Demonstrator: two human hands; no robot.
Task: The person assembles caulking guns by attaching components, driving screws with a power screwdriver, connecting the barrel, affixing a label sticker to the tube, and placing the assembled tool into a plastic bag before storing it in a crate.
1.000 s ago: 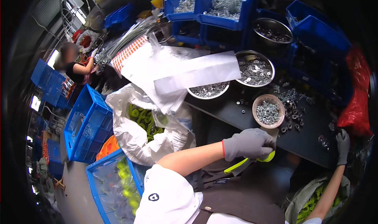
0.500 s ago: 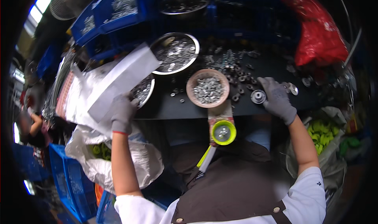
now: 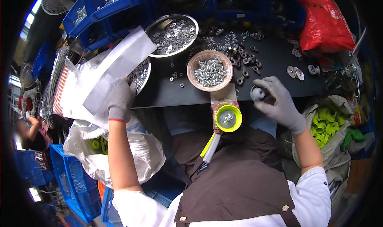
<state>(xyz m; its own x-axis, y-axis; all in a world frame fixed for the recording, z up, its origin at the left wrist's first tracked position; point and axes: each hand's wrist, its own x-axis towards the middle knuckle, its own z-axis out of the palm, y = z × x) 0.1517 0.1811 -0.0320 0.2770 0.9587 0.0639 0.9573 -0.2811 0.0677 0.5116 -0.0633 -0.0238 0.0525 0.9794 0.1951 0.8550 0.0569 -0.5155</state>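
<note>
My right hand (image 3: pixel 281 105), in a grey glove, pinches a small round flanged metal piece (image 3: pixel 257 93) between thumb and fingers, just above the table's front edge. My left hand (image 3: pixel 121 99), gloved likewise, has its fingers curled at the edge of a folded white sheet (image 3: pixel 119 69), beside a steel bowl (image 3: pixel 148 73) of small metal parts. What those fingers hold, if anything, is hidden. In front of me a green-rimmed round cup (image 3: pixel 228 118) with a few small metal bits sits at the table edge, below a pinkish bowl (image 3: pixel 191 76) of metal pins.
A larger steel bowl (image 3: pixel 195 35) of ring-shaped parts stands behind. Loose dark metal fittings (image 3: pixel 245 61) and metal discs (image 3: pixel 295 73) lie on the black table (image 3: pixel 163 97). Sacks of green parts (image 3: pixel 327 125) flank me. A red bag (image 3: pixel 323 23) and blue bins (image 3: pixel 115 5) line the back.
My right hand has lifted the flanged metal piece off the table and drawn it toward me. My left hand stays beside the white sheet and steel bowl. The view has shifted slightly.
</note>
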